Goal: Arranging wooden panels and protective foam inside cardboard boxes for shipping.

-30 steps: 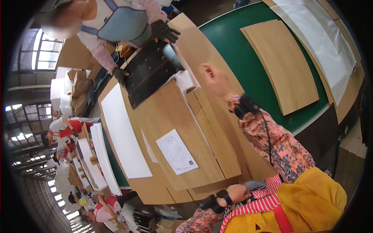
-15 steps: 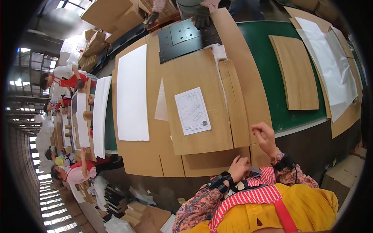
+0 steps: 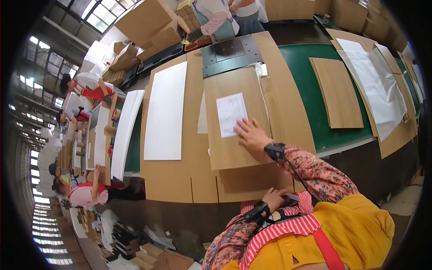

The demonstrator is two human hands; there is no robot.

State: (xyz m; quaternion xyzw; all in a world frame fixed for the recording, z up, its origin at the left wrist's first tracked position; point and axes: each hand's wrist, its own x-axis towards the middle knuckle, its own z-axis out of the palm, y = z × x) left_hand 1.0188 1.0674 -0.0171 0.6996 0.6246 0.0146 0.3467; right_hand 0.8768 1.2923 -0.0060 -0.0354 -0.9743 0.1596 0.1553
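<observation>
A wood-grain panel (image 3: 236, 155) lies on flattened cardboard in front of me, with a printed instruction sheet (image 3: 231, 112) on its face. My right hand (image 3: 253, 135) reaches over the panel with spread fingers, its fingertips at the sheet's lower right edge. My left hand (image 3: 273, 200) is low at the cardboard's near edge, close to the striped apron; its fingers are loosely bent beside a small grey thing I cannot make out. Beyond the wood panel lies a dark panel with holes (image 3: 231, 56). White foam (image 3: 258, 69) shows along the wood panel's far right edge.
Left on the cardboard (image 3: 168, 180) lies a white sheet (image 3: 166, 112). Another wood panel (image 3: 337, 92) rests on the green tabletop (image 3: 297, 67) at right, beside white wrapping (image 3: 378, 85). Co-workers stand at the far side and left. Boxes and scraps lie at lower left.
My right hand has moved forward and left from the near edge onto the panel, its fingers spreading at the sheet. The co-worker's gloved hand has left the dark panel. My view has shifted.
</observation>
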